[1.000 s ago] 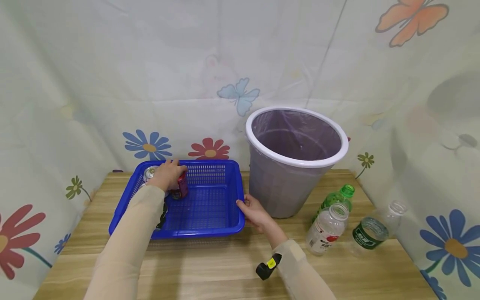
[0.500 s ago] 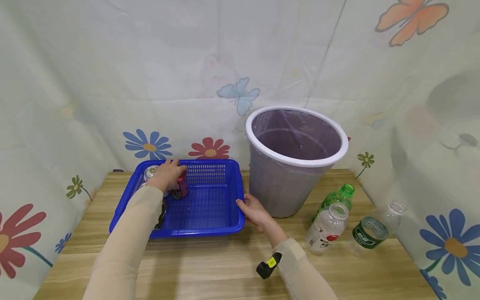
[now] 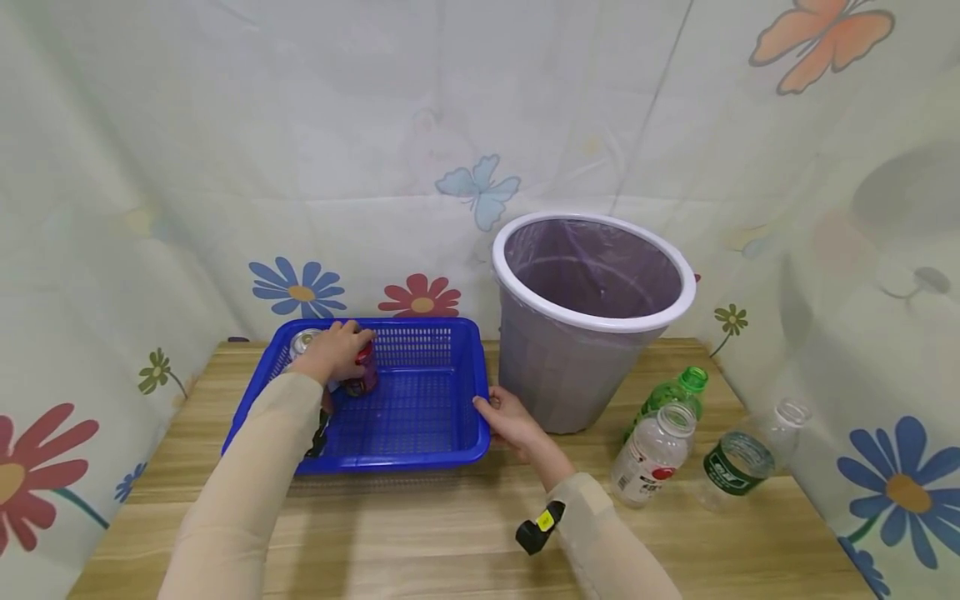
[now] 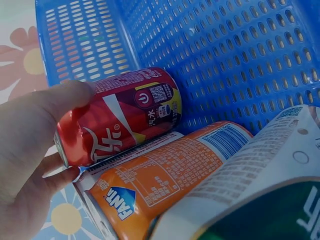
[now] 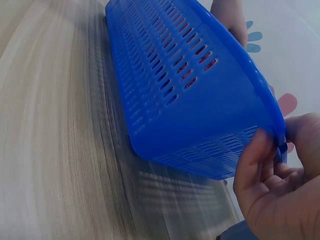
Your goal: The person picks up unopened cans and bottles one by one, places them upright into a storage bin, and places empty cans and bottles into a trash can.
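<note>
My left hand (image 3: 333, 352) reaches into the left part of a blue plastic basket (image 3: 397, 461). It grips the end of a red soda can (image 4: 122, 117), thumb on one side and fingers on the other. Beside that can, in the left wrist view, lie an orange Fanta can (image 4: 155, 185) and a white can with a green panel (image 4: 250, 200). A silver can top (image 3: 303, 340) shows left of my hand in the head view. My right hand (image 5: 285, 185) pinches the rim at the basket's right end, thumb on top and fingers underneath.
A grey bin (image 3: 570, 367) with a white rim and a clear liner stands right of the basket. Farther right on the wooden table (image 3: 405, 533) are a green bottle (image 3: 667, 396), a clear bottle with a white label (image 3: 652, 458) and a green-labelled bottle (image 3: 742, 462).
</note>
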A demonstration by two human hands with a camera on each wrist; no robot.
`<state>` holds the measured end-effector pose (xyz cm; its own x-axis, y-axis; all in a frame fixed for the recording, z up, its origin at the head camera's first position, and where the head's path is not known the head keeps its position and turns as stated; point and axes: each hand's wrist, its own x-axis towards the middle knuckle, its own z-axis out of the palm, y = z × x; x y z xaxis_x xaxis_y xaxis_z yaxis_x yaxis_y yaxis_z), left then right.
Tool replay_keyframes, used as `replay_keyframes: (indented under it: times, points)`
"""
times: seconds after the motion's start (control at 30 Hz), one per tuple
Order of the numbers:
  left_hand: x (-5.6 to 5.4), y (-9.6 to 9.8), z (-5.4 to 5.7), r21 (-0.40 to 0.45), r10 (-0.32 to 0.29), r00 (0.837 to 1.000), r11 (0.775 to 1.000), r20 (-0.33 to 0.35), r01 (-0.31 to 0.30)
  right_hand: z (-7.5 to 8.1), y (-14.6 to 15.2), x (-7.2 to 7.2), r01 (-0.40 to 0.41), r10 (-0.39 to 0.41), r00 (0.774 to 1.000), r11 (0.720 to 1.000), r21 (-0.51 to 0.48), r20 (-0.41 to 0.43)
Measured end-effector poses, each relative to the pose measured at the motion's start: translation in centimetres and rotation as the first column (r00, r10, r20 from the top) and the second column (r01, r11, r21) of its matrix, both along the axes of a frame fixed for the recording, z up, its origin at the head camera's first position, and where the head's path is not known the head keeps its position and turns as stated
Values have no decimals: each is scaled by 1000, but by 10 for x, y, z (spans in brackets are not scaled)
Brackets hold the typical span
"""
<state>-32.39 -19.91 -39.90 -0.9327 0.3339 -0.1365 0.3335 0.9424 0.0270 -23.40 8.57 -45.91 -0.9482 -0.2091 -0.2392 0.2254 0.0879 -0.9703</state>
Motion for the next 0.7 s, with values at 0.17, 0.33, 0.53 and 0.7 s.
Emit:
replay_keyframes:
  times: [0.17, 0.33, 0.53, 0.7]
  points:
    - [2, -1, 0, 6, 11, 999, 1000, 46, -12, 19, 0, 9, -25, 28, 999, 996, 86, -28]
    - [4, 0, 3, 3, 26, 996, 1000, 84, -27, 12, 1, 3, -21, 33, 998, 984, 179, -62]
    - [8, 0, 9, 26, 42, 995, 999, 95, -45, 16, 2, 2, -8, 46, 992, 954, 299, -118]
    - [12, -2, 15, 52, -7, 998, 999, 65, 4, 16, 4, 1, 0, 59, 988, 925, 379, -144]
